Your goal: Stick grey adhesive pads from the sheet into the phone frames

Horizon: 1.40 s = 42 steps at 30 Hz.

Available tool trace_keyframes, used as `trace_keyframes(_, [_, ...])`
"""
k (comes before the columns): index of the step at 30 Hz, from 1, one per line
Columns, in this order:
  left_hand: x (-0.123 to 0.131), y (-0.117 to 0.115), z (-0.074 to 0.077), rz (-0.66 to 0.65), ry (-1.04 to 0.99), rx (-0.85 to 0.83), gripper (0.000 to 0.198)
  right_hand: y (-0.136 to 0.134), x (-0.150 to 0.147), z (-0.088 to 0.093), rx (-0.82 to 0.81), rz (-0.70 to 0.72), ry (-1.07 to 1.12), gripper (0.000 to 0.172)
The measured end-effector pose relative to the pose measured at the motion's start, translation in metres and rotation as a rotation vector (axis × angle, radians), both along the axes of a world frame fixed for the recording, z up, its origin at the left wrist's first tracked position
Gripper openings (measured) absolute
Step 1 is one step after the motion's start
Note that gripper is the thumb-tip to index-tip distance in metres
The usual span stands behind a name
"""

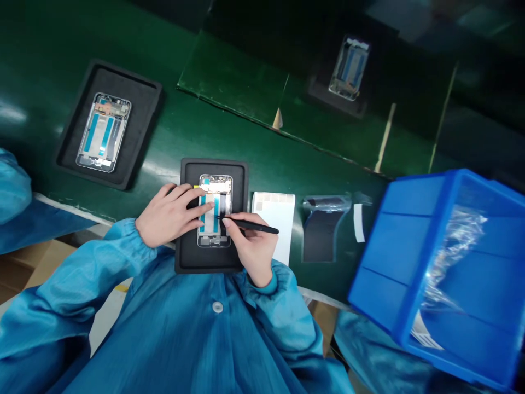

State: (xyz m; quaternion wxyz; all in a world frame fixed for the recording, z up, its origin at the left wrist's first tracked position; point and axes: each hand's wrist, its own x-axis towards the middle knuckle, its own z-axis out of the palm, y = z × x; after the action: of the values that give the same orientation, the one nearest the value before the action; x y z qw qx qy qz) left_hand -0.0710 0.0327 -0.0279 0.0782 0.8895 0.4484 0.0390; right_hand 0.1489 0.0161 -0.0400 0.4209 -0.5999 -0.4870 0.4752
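Head view: my right hand point(253, 246) pinches a slim black pick point(258, 225) between thumb and fingers, with its tip on the dark strip of the phone frame point(214, 221). My left hand point(170, 214) lies open, fingers spread across the frame's left side and pressing it down. The frame sits in a black tray point(213, 171) directly under both hands. Right of my right hand, a white card point(276, 219) lies just beside the tray, followed by black film in a clear sleeve point(322, 232) and a white slip point(359, 222). Farther right stands a blue plastic bin point(414, 219). Ahead and left, a second phone frame point(102, 131) rests in another black tray point(77, 158) on the green bench point(164, 131).
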Motion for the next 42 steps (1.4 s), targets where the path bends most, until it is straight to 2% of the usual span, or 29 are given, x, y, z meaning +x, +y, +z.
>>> trace_keyframes(6, [-0.002, -0.005, -0.003, 0.038, -0.01, 0.036, 0.044, 0.004, -0.001, -0.006, 0.0, -0.011, 0.087, 0.014])
trace_keyframes(13, [-0.006, -0.007, -0.006, 0.029, -0.072, 0.061, 0.035, 0.003, 0.001, -0.007, 0.009, -0.012, 0.165, 0.015])
trace_keyframes(15, [-0.006, -0.008, -0.002, 0.035, -0.116, 0.07, 0.032, -0.001, 0.007, -0.004, 0.018, -0.029, 0.172, 0.014])
trace_keyframes(18, [0.004, -0.006, 0.011, 0.068, -0.194, 0.084, 0.027, -0.013, 0.025, 0.003, 0.052, -0.056, 0.198, 0.013])
trace_keyframes(21, [0.033, 0.009, 0.027, 0.07, -0.235, 0.052, 0.027, -0.025, 0.052, 0.007, 0.08, -0.126, 0.218, 0.016])
trace_keyframes(24, [0.084, 0.036, 0.034, -0.016, -0.216, -0.048, 0.03, -0.036, 0.085, 0.002, 0.134, -0.272, 0.18, 0.014])
trace_keyframes(27, [0.145, 0.064, 0.03, -0.147, -0.171, -0.202, 0.038, -0.045, 0.119, -0.006, 0.177, -0.402, 0.141, 0.013])
trace_keyframes(29, [0.186, 0.079, 0.023, -0.186, -0.164, -0.276, 0.048, -0.05, 0.138, -0.011, 0.167, -0.456, 0.134, 0.015])
trace_keyframes(33, [0.25, 0.096, 0.009, -0.085, -0.174, -0.259, 0.064, -0.059, 0.163, -0.016, 0.154, -0.531, 0.12, 0.018])
trace_keyframes(37, [0.287, 0.104, -0.001, -0.014, -0.157, -0.208, 0.064, -0.063, 0.177, -0.018, 0.159, -0.568, 0.086, 0.02])
trace_keyframes(42, [0.299, 0.113, -0.007, -0.055, -0.198, -0.224, 0.026, -0.056, 0.189, -0.017, 0.197, -0.578, 0.077, 0.019])
